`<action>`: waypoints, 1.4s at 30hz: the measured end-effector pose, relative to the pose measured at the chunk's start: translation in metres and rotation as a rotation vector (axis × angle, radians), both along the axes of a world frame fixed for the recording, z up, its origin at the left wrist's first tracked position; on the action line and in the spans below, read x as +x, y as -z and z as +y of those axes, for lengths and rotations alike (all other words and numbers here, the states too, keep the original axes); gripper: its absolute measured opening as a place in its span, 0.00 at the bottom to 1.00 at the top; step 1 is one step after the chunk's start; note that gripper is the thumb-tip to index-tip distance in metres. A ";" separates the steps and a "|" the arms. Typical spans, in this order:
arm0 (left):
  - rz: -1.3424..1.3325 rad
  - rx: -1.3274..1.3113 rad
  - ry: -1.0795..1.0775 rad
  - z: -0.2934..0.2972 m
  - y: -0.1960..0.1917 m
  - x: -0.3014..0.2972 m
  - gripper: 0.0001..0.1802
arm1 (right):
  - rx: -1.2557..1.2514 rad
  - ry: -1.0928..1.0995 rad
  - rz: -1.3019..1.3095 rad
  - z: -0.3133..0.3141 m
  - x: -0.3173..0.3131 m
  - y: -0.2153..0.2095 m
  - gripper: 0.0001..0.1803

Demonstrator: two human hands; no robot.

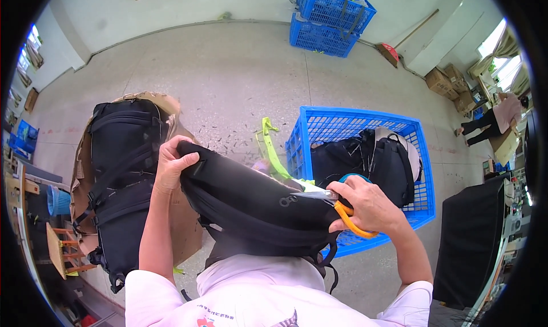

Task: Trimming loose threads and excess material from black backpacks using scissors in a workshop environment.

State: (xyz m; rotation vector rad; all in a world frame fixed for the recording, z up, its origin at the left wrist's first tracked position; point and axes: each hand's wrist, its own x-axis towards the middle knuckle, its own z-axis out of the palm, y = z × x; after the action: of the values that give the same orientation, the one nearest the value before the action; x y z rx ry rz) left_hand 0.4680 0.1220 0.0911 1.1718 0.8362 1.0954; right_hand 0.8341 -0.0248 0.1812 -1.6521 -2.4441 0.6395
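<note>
The blue crate (359, 111) contains black bags (394, 167); more lie on cardboard (188, 230) at left. Your left grip (177, 160) pinches the left end of the black fabric bag (257, 196) before your torso. Your right grip (365, 203) is wrapped around the orange-handled scissors (345, 214), blades at the bag's upper edge.

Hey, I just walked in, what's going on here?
A person's left hand grips one end of a black fabric bag; the right hand holds orange-handled metal scissors at its upper edge, beside a neon-yellow strip. More black bags lie in a blue plastic crate to the right and on brown cardboard to the left.
</note>
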 end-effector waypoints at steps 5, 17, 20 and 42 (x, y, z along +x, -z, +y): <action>0.035 0.020 -0.025 -0.004 0.000 -0.001 0.16 | 0.020 -0.130 -0.055 0.016 -0.003 -0.001 0.36; 0.047 -0.040 -0.061 -0.008 -0.001 -0.003 0.10 | 0.069 -0.090 0.107 0.009 -0.012 0.012 0.26; 0.015 -0.046 -0.030 -0.012 -0.013 0.002 0.12 | 0.042 -0.060 0.149 0.011 -0.011 0.006 0.30; 0.347 0.514 0.012 -0.049 -0.049 0.081 0.23 | 0.144 -0.064 0.320 0.057 -0.054 -0.006 0.35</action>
State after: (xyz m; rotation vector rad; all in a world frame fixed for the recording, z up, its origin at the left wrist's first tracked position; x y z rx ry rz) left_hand 0.5494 0.0725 0.1400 1.8332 0.8298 1.1494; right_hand 0.7803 0.0317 0.1872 -1.3099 -2.2607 0.6613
